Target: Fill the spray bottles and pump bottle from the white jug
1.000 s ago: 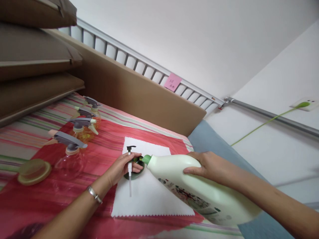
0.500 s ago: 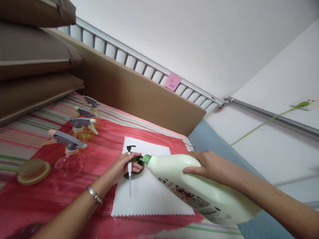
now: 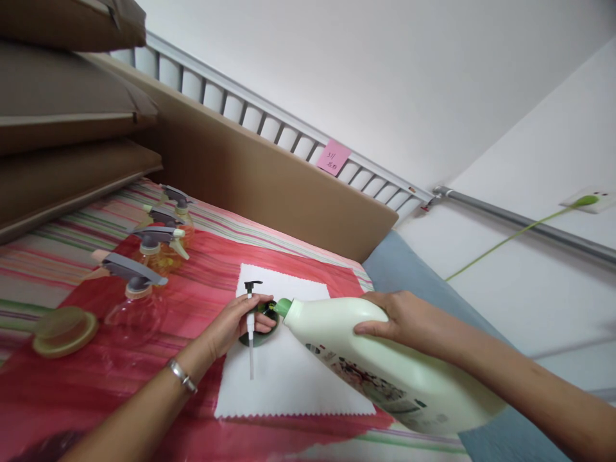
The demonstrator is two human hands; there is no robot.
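Observation:
My right hand [image 3: 397,316] grips a large pale-green detergent jug [image 3: 337,330] from above and keeps it tilted to the left. The jug's green spout [image 3: 283,307] meets the mouth of a small dark-green bottle [image 3: 262,337]. My left hand [image 3: 233,326] is closed around the bottle's upper part, and my fingers hide much of it. Between thumb and fingers of that hand is also a pump top [image 3: 251,327] with a black head, white collar and clear tube. Under the bottle lies a white scallop-edged cloth [image 3: 293,388]. Any liquid flowing is too hidden to make out.
Several trigger spray bottles [image 3: 137,314] stand at the left, near a yellowish round lid [image 3: 65,330]. Red sheeting [image 3: 187,385] covers part of the striped tablecloth. A brown board [image 3: 269,186] rises behind, and stacked brown packages [image 3: 72,90] fill the upper left.

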